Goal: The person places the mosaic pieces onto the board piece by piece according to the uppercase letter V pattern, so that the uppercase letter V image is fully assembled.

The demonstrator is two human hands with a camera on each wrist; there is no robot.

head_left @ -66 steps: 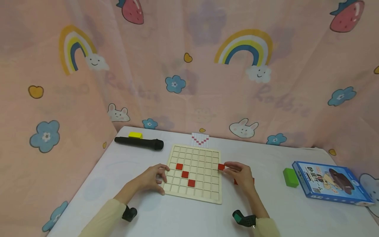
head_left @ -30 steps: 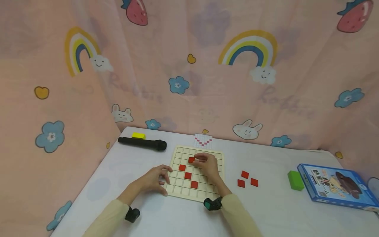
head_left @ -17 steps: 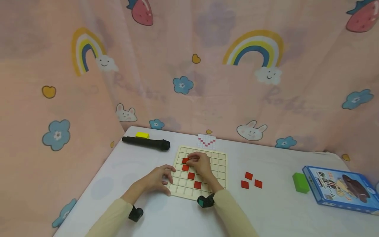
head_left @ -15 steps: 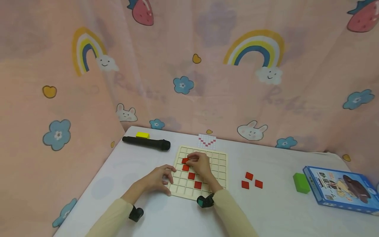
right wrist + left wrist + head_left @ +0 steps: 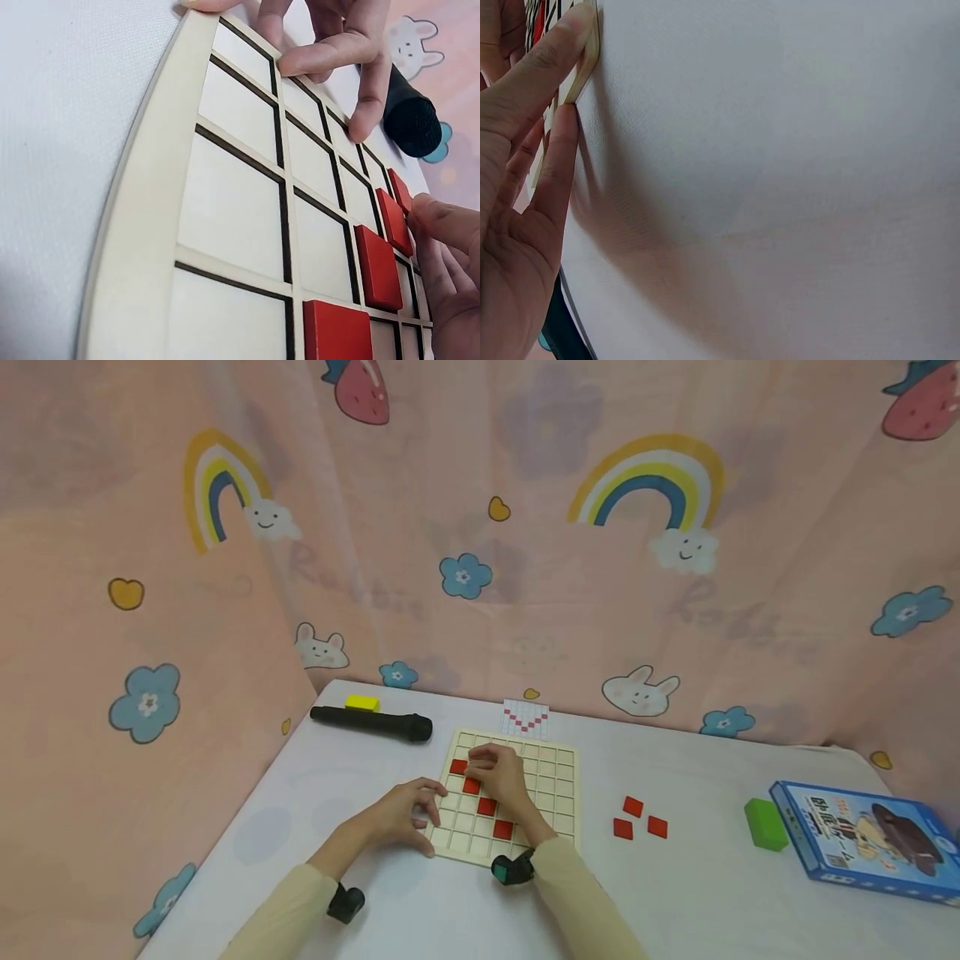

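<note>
A pale wooden grid board (image 5: 551, 785) lies flat on the white table. Red tiles sit in a diagonal on it; the three nearer ones (image 5: 487, 807) lie free. My right hand (image 5: 495, 777) reaches over the board, and its curled fingertips (image 5: 431, 214) pinch the far-left red tile (image 5: 457, 767) in its cell. In the right wrist view that tile (image 5: 401, 191) ends the red row. My left hand (image 5: 397, 814) rests its fingertips on the board's left edge (image 5: 581, 67) and holds nothing.
Three loose red tiles (image 5: 637, 818) lie right of the board. Further right are a green block (image 5: 765, 824) and a blue box (image 5: 862, 841). A black cylinder (image 5: 371, 724), a yellow block (image 5: 362, 702) and a pattern card (image 5: 525, 718) lie at the back. Pink curtains enclose the table.
My right hand took a red tile from the board's right side, carried it across and has just slid it one cell left to the diagonal's top. The left hand has stayed put.
</note>
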